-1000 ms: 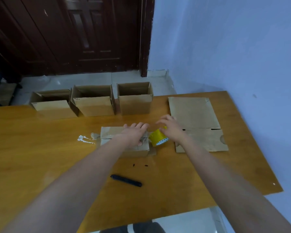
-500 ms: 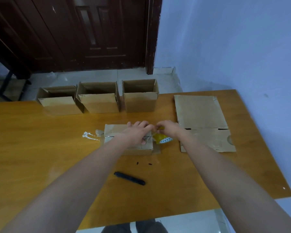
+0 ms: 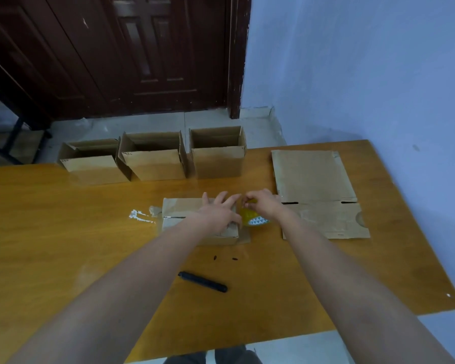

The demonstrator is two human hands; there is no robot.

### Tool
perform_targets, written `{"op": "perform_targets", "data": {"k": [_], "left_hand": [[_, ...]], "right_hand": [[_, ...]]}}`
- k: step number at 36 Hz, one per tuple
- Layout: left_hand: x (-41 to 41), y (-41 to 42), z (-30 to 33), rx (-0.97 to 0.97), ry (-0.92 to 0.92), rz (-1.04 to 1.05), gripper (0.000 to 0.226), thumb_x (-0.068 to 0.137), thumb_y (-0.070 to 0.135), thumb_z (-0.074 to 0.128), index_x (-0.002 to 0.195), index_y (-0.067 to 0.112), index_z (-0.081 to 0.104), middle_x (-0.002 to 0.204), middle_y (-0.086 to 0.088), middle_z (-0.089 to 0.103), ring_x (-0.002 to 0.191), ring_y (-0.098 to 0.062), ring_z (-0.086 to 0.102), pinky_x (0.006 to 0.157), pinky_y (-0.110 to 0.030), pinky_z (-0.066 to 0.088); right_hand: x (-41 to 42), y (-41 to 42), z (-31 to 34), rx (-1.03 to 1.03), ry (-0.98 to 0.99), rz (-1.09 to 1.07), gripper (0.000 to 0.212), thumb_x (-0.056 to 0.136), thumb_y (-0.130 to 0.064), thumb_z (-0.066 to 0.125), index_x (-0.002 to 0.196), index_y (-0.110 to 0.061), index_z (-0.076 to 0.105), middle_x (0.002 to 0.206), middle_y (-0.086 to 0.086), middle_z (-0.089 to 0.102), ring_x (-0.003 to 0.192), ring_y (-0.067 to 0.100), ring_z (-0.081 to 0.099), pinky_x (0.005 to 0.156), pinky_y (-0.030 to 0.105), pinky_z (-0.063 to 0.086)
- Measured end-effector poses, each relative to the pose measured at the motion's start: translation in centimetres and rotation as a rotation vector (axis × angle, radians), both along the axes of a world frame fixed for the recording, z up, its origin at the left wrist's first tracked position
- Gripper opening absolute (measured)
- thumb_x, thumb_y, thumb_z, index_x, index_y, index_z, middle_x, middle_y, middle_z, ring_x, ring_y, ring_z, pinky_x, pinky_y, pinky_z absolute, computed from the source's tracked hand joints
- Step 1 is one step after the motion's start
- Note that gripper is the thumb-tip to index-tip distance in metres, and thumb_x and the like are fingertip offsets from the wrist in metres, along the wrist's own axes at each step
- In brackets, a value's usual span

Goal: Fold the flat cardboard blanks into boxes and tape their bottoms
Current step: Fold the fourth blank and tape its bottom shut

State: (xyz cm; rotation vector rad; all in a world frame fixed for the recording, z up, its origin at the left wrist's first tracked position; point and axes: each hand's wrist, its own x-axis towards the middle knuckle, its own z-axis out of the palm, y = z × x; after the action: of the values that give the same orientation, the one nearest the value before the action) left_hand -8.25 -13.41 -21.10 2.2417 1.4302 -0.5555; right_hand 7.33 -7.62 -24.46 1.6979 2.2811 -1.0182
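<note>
A small cardboard box (image 3: pixel 180 209) lies bottom-up in the middle of the wooden table (image 3: pixel 63 245). A strip of clear tape runs along its seam. My left hand (image 3: pixel 217 211) presses flat on the box's right half, fingers spread. Just right of it my right hand (image 3: pixel 262 203) grips a yellow tape roll (image 3: pixel 251 219) at the box's right edge. A stack of flat cardboard blanks (image 3: pixel 315 190) lies on the table to the right.
Three folded open boxes (image 3: pixel 153 164) stand in a row along the table's far edge. A black pen-like tool (image 3: pixel 202 281) lies near me. Scraps of white tape (image 3: pixel 139 215) sit left of the box. A blue wall is close on the right.
My right hand has drawn the tape roll closer against the box's right edge and my left hand. The left hand stays pressed on the box; the camera view shifted slightly.
</note>
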Motion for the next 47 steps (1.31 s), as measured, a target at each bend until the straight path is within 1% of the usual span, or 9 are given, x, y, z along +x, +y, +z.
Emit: {"op": "perform_targets", "data": {"k": [5,10,15,25,30,35,39,44,47], "left_hand": [[-0.5,-0.1,-0.3,-0.070,-0.023,-0.013,0.056,0.095,0.011,0.046,0.130,0.055,0.041,0.154,0.004,-0.028,0.141,-0.030,-0.028,0.109,-0.064,-0.015],[-1.6,-0.6,-1.7,-0.001,-0.055,-0.021,0.053,0.094,0.062,0.019,0.143,0.056,-0.001,0.149,0.002,-0.039,0.134,-0.024,-0.040,0.106,-0.060,-0.024],[-1.4,-2.0,-3.4,0.249,-0.027,-0.034,0.075,0.076,0.075,-0.008,0.145,0.047,-0.011,0.149,-0.001,-0.037,0.136,-0.026,-0.037,0.106,-0.059,-0.024],[-1.2,-2.1,-3.9,0.327,0.004,-0.021,0.079,0.082,0.076,0.007,0.141,0.038,-0.029,0.149,-0.005,-0.034,0.139,-0.027,-0.032,0.112,-0.052,-0.017],[-1.5,-4.6,-3.7,0.455,-0.091,0.204,0.095,0.080,0.075,0.019,0.147,0.010,0.007,0.153,-0.011,0.026,0.142,-0.024,0.023,0.114,-0.049,0.017],[-4.3,-7.6,-5.3,0.504,-0.052,0.181,0.092,0.086,0.051,0.050,0.150,0.006,0.002,0.150,-0.011,0.037,0.142,-0.022,0.025,0.114,-0.045,0.012],[-5.7,-7.8,-5.1,0.596,-0.047,0.203,0.061,0.088,0.033,0.031,0.143,0.009,0.026,0.142,-0.010,0.048,0.136,-0.024,0.034,0.112,-0.040,0.010],[-7.2,-6.2,-4.7,0.760,-0.087,0.293,0.059,0.072,0.021,0.080,0.126,0.013,0.059,0.125,-0.014,0.061,0.119,-0.031,0.046,0.100,-0.045,0.043],[-7.3,-5.6,-3.8,0.735,-0.051,0.391,0.063,0.060,0.019,0.088,0.118,0.017,0.065,0.111,-0.016,0.063,0.105,-0.035,0.056,0.086,-0.047,0.052]], "right_hand": [[0.2,-0.1,0.0,-0.003,0.027,-0.030,0.014,0.097,-0.031,0.047,0.098,-0.033,0.061,0.116,-0.004,0.061,0.123,0.023,0.038,0.100,0.045,0.026],[0.2,-0.3,0.2,0.004,0.052,-0.068,0.014,0.097,-0.031,0.048,0.091,-0.035,0.060,0.111,-0.009,0.063,0.119,0.021,0.044,0.101,0.044,0.025],[0.2,-0.3,0.2,-0.006,0.051,-0.073,0.018,0.097,-0.027,0.046,0.087,-0.035,0.058,0.110,-0.007,0.061,0.121,0.021,0.039,0.098,0.041,0.024],[-0.1,-0.5,0.2,-0.007,0.044,-0.100,0.018,0.098,-0.024,0.043,0.092,-0.035,0.056,0.115,-0.005,0.059,0.130,0.024,0.034,0.104,0.045,0.023],[0.1,-0.6,0.4,-0.014,0.056,-0.102,0.016,0.098,-0.029,0.044,0.090,-0.036,0.056,0.107,-0.011,0.061,0.123,0.021,0.038,0.100,0.042,0.025],[0.0,-0.7,0.5,-0.027,0.077,-0.106,0.018,0.099,-0.030,0.045,0.087,-0.036,0.057,0.117,-0.006,0.060,0.127,0.024,0.033,0.101,0.043,0.022],[0.1,-0.9,0.6,-0.017,0.095,-0.113,0.020,0.098,-0.029,0.045,0.084,-0.035,0.058,0.118,-0.006,0.060,0.128,0.025,0.032,0.101,0.041,0.020],[0.2,-0.8,0.2,-0.005,0.099,-0.117,0.021,0.099,-0.029,0.045,0.083,-0.035,0.058,0.116,-0.008,0.061,0.127,0.025,0.033,0.100,0.041,0.021],[0.3,-0.8,-0.1,0.005,0.108,-0.123,0.022,0.099,-0.029,0.045,0.082,-0.036,0.057,0.115,-0.009,0.061,0.124,0.024,0.035,0.099,0.041,0.021]]}}
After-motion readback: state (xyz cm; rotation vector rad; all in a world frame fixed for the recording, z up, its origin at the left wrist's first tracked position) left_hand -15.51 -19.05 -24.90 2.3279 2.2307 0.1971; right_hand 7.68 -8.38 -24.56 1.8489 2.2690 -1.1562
